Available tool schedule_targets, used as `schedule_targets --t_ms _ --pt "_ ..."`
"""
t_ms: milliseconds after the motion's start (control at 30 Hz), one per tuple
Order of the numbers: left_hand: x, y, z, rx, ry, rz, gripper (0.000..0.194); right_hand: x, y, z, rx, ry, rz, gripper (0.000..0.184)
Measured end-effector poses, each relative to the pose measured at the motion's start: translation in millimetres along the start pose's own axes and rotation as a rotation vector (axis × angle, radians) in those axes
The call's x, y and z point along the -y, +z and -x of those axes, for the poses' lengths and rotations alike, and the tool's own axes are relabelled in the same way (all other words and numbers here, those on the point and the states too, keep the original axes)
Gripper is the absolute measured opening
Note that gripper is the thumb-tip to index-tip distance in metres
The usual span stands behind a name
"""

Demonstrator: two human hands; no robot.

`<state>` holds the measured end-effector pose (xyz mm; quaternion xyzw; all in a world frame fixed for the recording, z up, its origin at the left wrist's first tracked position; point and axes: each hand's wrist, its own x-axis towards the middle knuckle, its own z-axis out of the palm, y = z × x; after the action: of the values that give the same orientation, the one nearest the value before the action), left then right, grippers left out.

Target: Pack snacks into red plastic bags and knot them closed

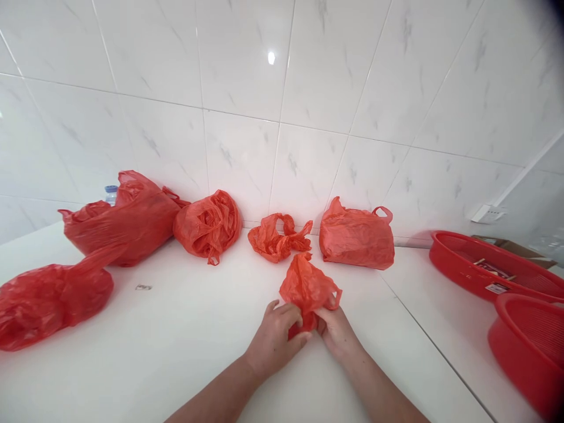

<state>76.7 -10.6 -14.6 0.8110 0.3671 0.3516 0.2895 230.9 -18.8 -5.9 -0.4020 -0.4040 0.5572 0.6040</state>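
Between my two hands is a small crumpled red plastic bag [306, 285], its top and loops sticking up. My left hand [279, 332] grips its lower left side, thumb and fingers curled around the film. On the right side my right hand [335, 329] holds the same bag, its fingers partly hidden behind the plastic. Just beyond lies a loose, crumpled red bag [275, 241] against the wall. To its right stands a filled, boxy red bag [356, 238] with a handle loop sticking up. Whatever may be inside the held bag is hidden.
At left are a rounded red bag [207, 226], a large full red bag [127, 226] and a knotted red bag [53, 302]. A blue-capped bottle [111, 194] shows behind. Two red plastic baskets [458, 273] [520, 341] sit at right on the white table [198, 352], below a tiled wall.
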Motion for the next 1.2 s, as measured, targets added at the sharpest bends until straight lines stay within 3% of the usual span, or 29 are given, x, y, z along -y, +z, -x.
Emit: schedule_targets --t_ms 67,167,300,433,500,600,700,767,800,900,1000,1067,1100,1200 --pt "-1 1.9 1 -0.009 -0.145 0.165 0.031 6 4 3 0.003 -0.017 0.148 0.025" --pt "1 3.4 -2 -0.141 -0.302 0.391 0.062 8 16 9 0.045 -0.030 0.404 0.022" --pt "14 -7.7 -11 -0.294 -0.393 0.635 0.029 -2 14 10 0.055 -0.057 0.638 0.021" --pt "37 -31.7 -18 -0.582 -0.491 0.819 0.019 0 -16 1 -0.283 -0.181 0.878 0.036" --pt "45 -39.9 -19 -0.663 -0.548 0.760 0.028 6 -29 -2 -0.414 -0.212 0.936 0.039" --pt "44 -41.7 -19 -0.713 -0.454 0.363 0.053 13 -38 -2 -0.386 -0.252 1.029 0.044" --pt "31 -36.8 -16 -0.650 -0.116 -0.136 0.063 13 -38 0 -0.243 -0.329 1.153 0.048" --pt "24 -33.9 -14 -0.503 0.025 -0.268 0.051 13 -35 2 -0.188 -0.421 1.250 0.047" --pt "22 -32.8 -13 -0.428 0.030 -0.255 0.041 14 -32 3 -0.204 -0.480 1.309 0.045" --pt "21 -29.9 -11 -0.336 -0.131 -0.042 0.018 16 -16 12 -0.323 -0.676 1.438 0.034" --pt "16 -26.3 -11 -0.415 -0.307 0.280 0.011 10 8 23 -0.169 -0.770 1.402 0.025" --pt "10 -24.5 -12 -0.362 -0.342 0.594 0.010 3 17 23 -0.025 -0.700 1.357 0.026" --pt "7 -24.4 -12 -0.301 -0.355 0.768 0.012 1 17 20 -0.023 -0.627 1.331 0.026" --pt "4 -29.8 -13 -0.143 -0.446 1.165 0.017 1 -3 0 -0.243 -0.392 1.215 0.022"
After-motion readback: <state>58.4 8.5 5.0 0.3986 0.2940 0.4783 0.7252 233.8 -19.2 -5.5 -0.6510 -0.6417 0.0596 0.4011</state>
